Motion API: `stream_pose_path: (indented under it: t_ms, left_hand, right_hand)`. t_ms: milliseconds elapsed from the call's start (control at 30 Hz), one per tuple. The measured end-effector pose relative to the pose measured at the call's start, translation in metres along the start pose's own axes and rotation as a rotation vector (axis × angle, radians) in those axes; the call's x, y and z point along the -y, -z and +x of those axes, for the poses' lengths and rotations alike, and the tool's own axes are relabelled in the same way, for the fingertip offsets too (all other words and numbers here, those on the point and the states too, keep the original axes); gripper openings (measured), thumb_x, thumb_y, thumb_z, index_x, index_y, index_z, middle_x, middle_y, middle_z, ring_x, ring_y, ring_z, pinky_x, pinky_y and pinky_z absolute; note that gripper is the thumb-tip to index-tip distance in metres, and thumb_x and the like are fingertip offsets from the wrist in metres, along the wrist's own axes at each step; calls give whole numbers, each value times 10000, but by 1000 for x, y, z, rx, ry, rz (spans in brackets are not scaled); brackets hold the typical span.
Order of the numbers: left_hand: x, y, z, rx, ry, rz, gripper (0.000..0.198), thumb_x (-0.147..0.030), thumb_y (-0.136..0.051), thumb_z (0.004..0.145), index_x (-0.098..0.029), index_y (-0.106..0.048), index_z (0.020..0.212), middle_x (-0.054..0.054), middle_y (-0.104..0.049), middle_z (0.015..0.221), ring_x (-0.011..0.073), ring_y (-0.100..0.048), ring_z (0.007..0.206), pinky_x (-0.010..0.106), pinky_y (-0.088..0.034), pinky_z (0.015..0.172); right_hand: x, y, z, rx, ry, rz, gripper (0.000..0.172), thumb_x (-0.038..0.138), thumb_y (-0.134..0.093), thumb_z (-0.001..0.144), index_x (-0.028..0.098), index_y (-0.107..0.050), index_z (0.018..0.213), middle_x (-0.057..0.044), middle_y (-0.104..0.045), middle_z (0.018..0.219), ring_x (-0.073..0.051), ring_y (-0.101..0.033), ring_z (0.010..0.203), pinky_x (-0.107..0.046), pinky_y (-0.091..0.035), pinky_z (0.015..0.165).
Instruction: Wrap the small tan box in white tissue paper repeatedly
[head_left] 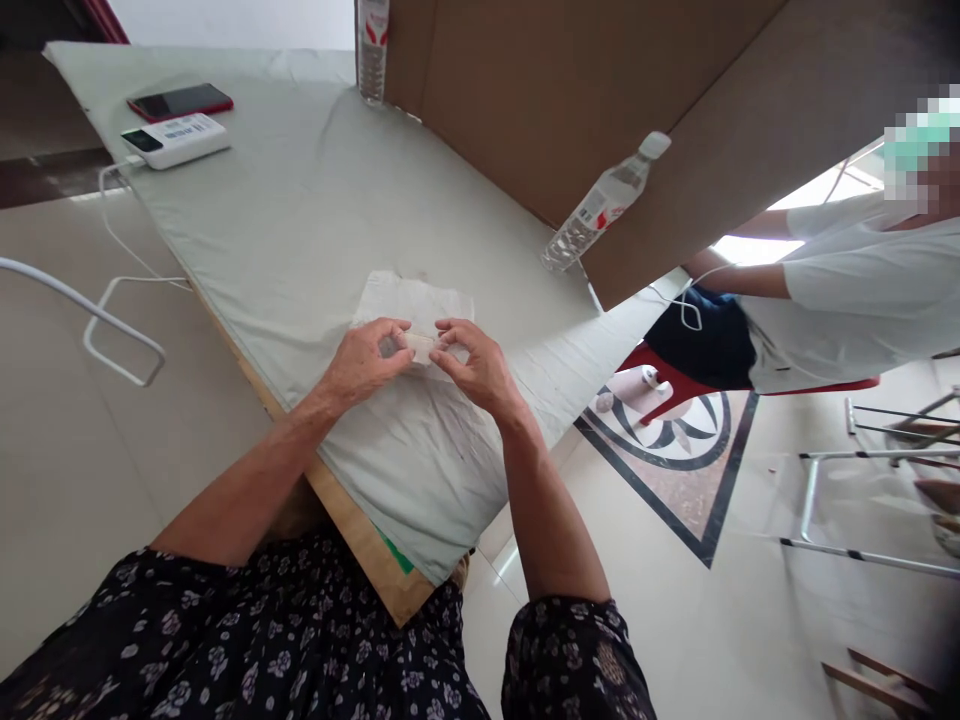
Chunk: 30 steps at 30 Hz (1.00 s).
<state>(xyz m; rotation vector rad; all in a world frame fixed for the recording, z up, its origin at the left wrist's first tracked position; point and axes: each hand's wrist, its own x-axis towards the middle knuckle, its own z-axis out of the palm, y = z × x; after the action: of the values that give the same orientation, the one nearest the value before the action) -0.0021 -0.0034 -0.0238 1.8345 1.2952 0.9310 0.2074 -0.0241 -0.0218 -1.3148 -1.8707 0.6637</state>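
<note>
Both of my hands meet over the cloth-covered table (285, 190). Between them is a small, thin, off-white strip (420, 349); whether it is paper, cloth or something else, I cannot tell. My left hand (366, 360) pinches its left end between thumb and fingers. On the opposite end, the thumb and forefinger of my right hand (480, 372) are closed in a similar pinch. Beneath the strip lies a thin, crinkled white sheet (401, 295), partly covered by my fingers.
A large cardboard panel (510, 90) stands across the table, with one water bottle (600, 212) leaning by it and another bottle (373, 55) farther back. A phone (180, 101) and a white power bank (180, 140) with a cable lie far left. Another person's arm (750, 275) is at right.
</note>
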Motion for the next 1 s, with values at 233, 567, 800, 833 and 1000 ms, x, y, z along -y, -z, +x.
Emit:
stream_pose_path:
  t_ms: [233,567,800,833,1000]
  left_hand:
    - [6,-10,6,-35,39,-143,243,-409,-646,780,-190,-706,866,64,-792,952,199,-688,852,309,-528,755]
    - [3,-10,-5,-29,92,-143,217,-387,-661,758,-195,-704,850,40,-755,858,186,-656,793,309,-524,751]
    - [-2,-7,-3,11,100,-128,215,-395,-672,760,-185,-697,796,13,-699,775,156,-587,718,279,-478,677]
    - [-3,-6,-3,22,101,-121,215,-397,-674,757,-185,-690,784,7,-684,756,151,-573,703,276,-469,666]
    - [-6,0,3,96,106,-106,198,-385,-677,738,-189,-651,753,-5,-648,727,141,-539,671,273,-437,639]
  right_hand:
    - [-16,-19,4,-41,-233,386,248,455,-700,801,225,-609,785,-24,-704,883,-153,-606,778,-303,-484,745]
    - [-3,-29,-17,-167,-268,288,206,436,-660,825,232,-641,800,9,-671,751,-149,-585,700,-283,-482,675]
    - [-4,-30,-20,-181,-276,248,187,414,-636,849,228,-638,827,-5,-706,799,-153,-626,724,-286,-500,690]
    - [-5,-30,-20,-169,-276,228,184,409,-632,859,227,-641,840,-9,-713,807,-156,-632,722,-291,-504,690]
    - [6,-18,-29,-332,-173,-177,151,336,-573,956,225,-671,988,-99,-769,1064,-255,-696,1015,-427,-523,908]
